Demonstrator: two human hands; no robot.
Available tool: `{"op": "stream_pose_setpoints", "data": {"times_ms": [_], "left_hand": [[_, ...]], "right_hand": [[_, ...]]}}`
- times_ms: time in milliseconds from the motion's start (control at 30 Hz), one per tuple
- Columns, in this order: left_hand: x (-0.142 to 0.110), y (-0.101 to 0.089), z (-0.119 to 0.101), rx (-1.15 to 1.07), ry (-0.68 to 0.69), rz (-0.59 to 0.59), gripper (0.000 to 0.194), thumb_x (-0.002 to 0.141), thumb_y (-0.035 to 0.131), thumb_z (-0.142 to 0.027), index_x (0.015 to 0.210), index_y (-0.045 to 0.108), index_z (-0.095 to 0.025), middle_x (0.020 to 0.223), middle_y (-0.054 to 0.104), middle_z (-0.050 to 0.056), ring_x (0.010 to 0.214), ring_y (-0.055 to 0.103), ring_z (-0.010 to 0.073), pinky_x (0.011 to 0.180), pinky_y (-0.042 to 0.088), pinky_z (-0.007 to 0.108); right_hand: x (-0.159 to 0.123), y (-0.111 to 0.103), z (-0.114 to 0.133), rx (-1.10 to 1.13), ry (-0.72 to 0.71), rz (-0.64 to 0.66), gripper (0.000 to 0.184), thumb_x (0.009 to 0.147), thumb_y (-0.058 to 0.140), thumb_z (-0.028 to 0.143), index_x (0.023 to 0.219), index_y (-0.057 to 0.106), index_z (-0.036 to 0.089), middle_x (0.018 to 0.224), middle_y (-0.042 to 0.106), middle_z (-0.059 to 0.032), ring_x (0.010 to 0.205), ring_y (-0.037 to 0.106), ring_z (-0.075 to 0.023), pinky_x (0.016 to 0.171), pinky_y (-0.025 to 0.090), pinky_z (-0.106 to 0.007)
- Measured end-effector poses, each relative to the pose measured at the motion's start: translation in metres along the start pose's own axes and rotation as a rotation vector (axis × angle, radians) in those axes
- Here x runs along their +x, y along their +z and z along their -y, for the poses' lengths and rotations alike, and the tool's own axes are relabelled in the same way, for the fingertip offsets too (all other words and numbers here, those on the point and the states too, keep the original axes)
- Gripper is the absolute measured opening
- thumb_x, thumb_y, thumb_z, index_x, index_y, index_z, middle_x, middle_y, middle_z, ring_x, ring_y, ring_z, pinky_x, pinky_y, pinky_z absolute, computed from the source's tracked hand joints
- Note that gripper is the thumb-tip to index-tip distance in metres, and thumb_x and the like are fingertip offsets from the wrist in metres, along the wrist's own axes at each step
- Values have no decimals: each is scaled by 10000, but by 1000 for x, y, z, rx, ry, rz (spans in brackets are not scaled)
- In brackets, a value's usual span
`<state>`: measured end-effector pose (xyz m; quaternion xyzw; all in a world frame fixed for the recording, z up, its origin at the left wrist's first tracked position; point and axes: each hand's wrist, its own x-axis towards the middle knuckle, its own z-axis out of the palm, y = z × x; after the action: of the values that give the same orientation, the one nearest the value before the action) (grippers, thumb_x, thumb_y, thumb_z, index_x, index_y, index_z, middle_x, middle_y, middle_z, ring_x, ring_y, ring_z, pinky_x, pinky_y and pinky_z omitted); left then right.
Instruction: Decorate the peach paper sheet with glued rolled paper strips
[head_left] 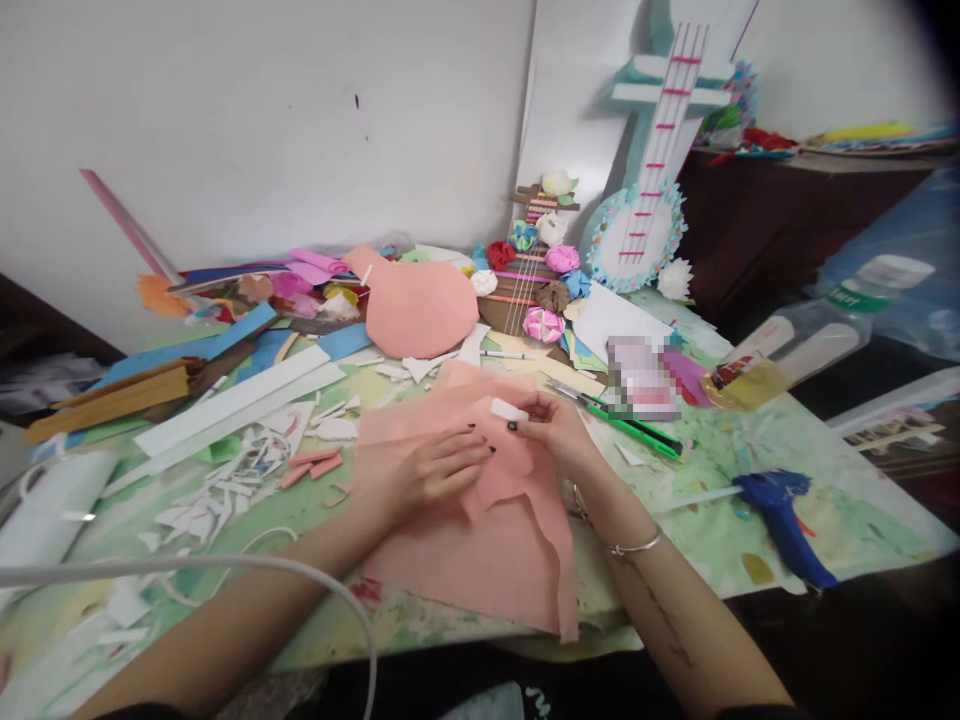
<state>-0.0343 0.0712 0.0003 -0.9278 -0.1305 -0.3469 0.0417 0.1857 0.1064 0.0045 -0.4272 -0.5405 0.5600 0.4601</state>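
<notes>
A small white piece (508, 410), like cut paper or foam board, is pinched between the thumb and fingers of my right hand (551, 430). It is held just over peach-coloured paper (480, 570) that covers the middle of the table's near side. My left hand (446, 465) lies flat on that paper, its fingers stretched towards the right hand. Smaller peach pieces overlap under both hands. Beyond them rests a peach pear-shaped cutout (421, 310). Right of my right hand lies a green utility knife (630, 425).
A blue glue gun (784, 520) and a tilted plastic bottle (817, 330) are on the right. White scraps (217, 490) and paper strips (240, 400) cover the left. A cable (300, 568) crosses in front of my left forearm. Decorated paper instruments (637, 240) lean at the back.
</notes>
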Motion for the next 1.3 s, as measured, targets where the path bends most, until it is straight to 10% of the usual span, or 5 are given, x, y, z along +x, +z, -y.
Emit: {"op": "stream_pose_setpoints", "data": {"times_ms": [200,500,800,1300], "left_hand": [[-24,-14,23,87,-183,109,154,895,492,-80,980,592,-160,1192,652,112,1255,486,238,1065,370,521],[-12,-21,18,202,-1042,196,251,867,488,-342,938,565,-113,859,640,134,794,589,264,673,466,395],[-2,-30,-4,-71,-1133,492,224,730,591,-335,608,483,-181,606,533,-10,567,481,151,513,297,250],[-5,-33,37,56,-1246,411,185,726,554,-184,911,567,-188,638,543,-14,641,541,174,567,326,253]], "right_hand": [[1,1,-6,-220,-8,-88,170,554,685,172,710,617,165,719,644,-7,644,575,-148,587,443,-257],[-2,4,-9,-502,13,-205,53,586,597,173,633,576,184,631,622,8,610,554,-153,519,354,-230],[-2,0,-4,-585,70,-148,158,626,644,289,555,641,149,534,584,4,570,510,-138,490,301,-224],[-6,-3,1,-612,122,14,268,622,711,194,448,512,148,422,358,78,437,340,-58,419,211,-213]]}}
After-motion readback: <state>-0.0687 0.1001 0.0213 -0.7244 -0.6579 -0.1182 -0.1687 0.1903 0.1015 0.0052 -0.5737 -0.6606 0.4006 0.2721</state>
